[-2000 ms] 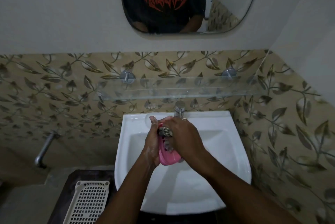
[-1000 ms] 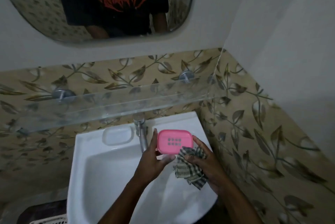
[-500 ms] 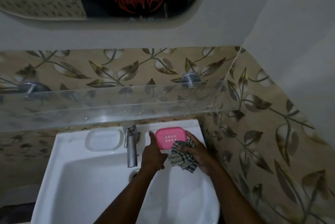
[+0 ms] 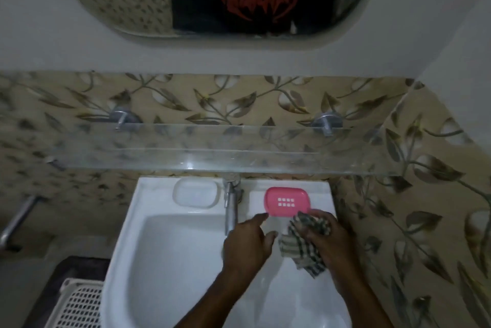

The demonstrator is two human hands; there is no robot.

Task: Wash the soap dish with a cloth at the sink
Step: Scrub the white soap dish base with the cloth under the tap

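Note:
The pink soap dish (image 4: 287,201) with small drain holes lies flat on the back right ledge of the white sink (image 4: 148,261), right of the tap. Just in front of it, over the basin, hovers my left hand (image 4: 247,245), open, fingers apart and off the dish. To its right, my right hand (image 4: 330,242) grips a bunched checked cloth (image 4: 303,248), whose upper end lies close to the dish's front right corner.
A metal tap (image 4: 231,208) stands at the sink's back middle, a moulded soap recess (image 4: 196,192) to its left. A glass shelf (image 4: 212,153) overhangs the sink's back. A white perforated basket (image 4: 77,306) is at lower left. The tiled wall is close on the right.
The dish went from being rubbed between both hands over the basin to resting on the back right ledge. My left hand let go of it and drew back.

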